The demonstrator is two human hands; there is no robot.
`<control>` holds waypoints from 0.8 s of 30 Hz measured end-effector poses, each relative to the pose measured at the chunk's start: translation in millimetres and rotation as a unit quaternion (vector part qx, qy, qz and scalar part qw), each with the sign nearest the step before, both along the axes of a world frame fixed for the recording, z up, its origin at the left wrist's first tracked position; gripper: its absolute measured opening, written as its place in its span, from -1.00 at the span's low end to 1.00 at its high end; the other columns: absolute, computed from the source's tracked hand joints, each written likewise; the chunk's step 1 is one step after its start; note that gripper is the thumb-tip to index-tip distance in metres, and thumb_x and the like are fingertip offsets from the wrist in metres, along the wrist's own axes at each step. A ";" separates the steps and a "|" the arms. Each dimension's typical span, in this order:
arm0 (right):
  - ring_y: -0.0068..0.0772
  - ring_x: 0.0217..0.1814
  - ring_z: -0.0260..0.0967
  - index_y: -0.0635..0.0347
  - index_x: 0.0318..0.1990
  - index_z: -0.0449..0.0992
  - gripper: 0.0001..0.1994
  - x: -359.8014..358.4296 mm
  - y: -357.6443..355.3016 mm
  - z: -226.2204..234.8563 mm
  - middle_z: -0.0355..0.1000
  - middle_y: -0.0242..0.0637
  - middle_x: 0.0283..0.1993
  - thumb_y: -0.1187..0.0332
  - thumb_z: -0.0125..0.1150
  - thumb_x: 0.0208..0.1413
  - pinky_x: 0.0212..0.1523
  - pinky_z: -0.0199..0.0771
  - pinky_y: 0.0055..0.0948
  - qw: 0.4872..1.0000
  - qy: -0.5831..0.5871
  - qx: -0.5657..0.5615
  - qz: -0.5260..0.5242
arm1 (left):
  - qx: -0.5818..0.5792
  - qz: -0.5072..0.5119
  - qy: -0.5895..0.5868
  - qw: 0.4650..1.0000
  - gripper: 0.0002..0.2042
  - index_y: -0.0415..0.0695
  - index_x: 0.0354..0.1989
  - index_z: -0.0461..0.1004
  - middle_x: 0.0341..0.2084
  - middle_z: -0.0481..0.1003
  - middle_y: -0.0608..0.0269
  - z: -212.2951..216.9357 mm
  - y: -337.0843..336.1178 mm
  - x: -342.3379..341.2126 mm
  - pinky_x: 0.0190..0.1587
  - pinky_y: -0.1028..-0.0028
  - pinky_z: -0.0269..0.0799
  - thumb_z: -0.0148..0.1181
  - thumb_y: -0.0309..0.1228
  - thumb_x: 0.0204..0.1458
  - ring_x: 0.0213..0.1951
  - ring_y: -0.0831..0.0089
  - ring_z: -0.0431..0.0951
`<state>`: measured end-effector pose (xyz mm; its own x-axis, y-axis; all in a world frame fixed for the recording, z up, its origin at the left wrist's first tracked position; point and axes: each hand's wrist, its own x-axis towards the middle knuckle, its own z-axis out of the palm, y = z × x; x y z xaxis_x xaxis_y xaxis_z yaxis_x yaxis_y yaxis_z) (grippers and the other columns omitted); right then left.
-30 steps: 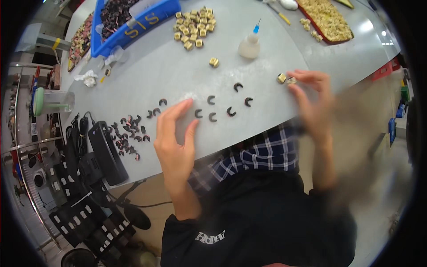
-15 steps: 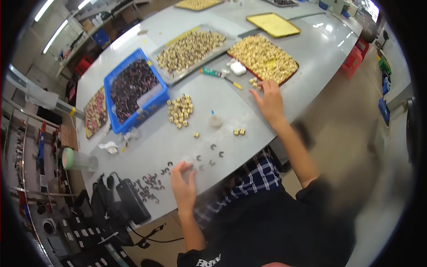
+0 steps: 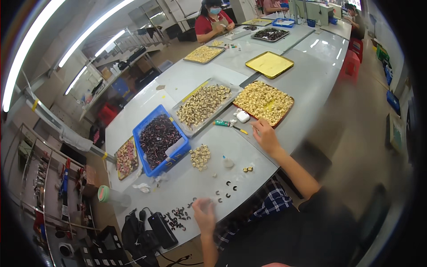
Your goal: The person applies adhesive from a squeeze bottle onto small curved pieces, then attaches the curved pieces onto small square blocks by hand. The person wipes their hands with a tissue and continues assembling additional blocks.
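My left hand (image 3: 204,217) is low over the near table edge, its fingers bent and smeared by motion. Beside it lie loose dark C-shaped pieces (image 3: 228,195) and a heap of similar dark pieces (image 3: 177,217). My right hand (image 3: 266,137) is at the near corner of a tray of small cream pieces (image 3: 263,100). Its thumb and forefinger come together; anything between them is too small to make out. Small cream-and-dark blocks (image 3: 200,156) form a cluster at mid-table, with two more blocks (image 3: 247,169) to the right. Between them stands a small translucent bottle (image 3: 227,162).
A blue bin (image 3: 171,165) of dark pieces stands beside a tray of cream-and-dark pieces (image 3: 204,104). A yellow-handled tool (image 3: 240,130) and a white case (image 3: 243,116) lie near my right hand. A black device (image 3: 162,230) sits front left. Another person (image 3: 214,21) works at the far side.
The view has tilted up, so the table sits lower and people at the far end show. My right hand's thumb and forefinger have drawn closer together. My left hand is more blurred.
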<state>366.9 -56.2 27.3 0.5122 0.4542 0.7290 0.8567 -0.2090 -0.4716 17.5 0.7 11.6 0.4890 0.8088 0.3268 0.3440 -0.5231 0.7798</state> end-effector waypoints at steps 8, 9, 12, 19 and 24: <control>-0.56 -0.24 0.42 0.39 -0.18 0.46 -0.84 -54.4 -28.3 14.3 0.43 -0.32 -0.28 0.53 0.13 0.08 -0.16 0.46 -0.56 0.832 0.483 0.160 0.222 | -0.052 0.031 -0.116 0.991 -0.66 -0.23 -0.12 0.13 -0.22 0.39 0.03 -9.2 5.7 -5.8 -0.02 0.42 0.36 0.05 -0.75 -0.03 -0.14 0.34 0.45; -0.56 -0.25 0.42 0.40 -0.17 0.46 -0.83 -65.4 -33.4 14.9 0.44 -0.30 -0.30 0.53 0.14 0.07 -0.16 0.46 -0.56 0.811 0.516 0.168 0.220 | -0.046 0.034 -0.110 0.992 -0.66 -0.23 -0.12 0.12 -0.22 0.38 0.02 -9.0 4.4 -6.6 -0.02 0.41 0.36 0.05 -0.76 -0.04 -0.14 0.33 0.45; -0.55 -0.30 0.39 0.35 -0.16 0.45 -0.81 -104.3 -50.6 19.1 0.43 -0.31 -0.35 0.47 0.16 0.08 -0.16 0.43 -0.57 0.759 0.595 0.115 0.238 | -0.059 0.020 -0.136 0.989 -0.64 -0.23 -0.12 0.11 -0.22 0.37 0.00 -4.9 -4.8 -7.5 -0.01 0.38 0.36 0.05 -0.77 -0.04 -0.14 0.30 0.45; -0.45 -0.23 0.44 0.37 -0.25 0.45 -0.86 -174.6 -67.5 24.3 0.49 -0.14 -0.24 0.58 0.20 0.00 -0.19 0.44 -0.54 0.585 0.748 -0.042 0.310 | -0.059 -0.107 -0.158 0.980 -0.58 -0.17 -0.14 0.06 -0.23 0.39 -0.11 19.6 -35.7 -2.2 -0.07 0.33 0.41 0.07 -0.81 -0.08 -0.16 0.19 0.47; -0.45 -0.20 0.44 0.33 -0.28 0.43 -0.88 -173.7 -65.6 20.1 0.49 -0.13 -0.24 0.56 0.20 0.01 -0.22 0.42 -0.53 0.563 0.758 -0.072 0.322 | -0.080 -0.140 -0.190 0.969 -0.53 -0.16 -0.11 0.06 -0.24 0.41 -0.12 23.5 -40.0 10.7 -0.17 0.36 0.46 0.09 -0.84 -0.12 -0.20 0.16 0.49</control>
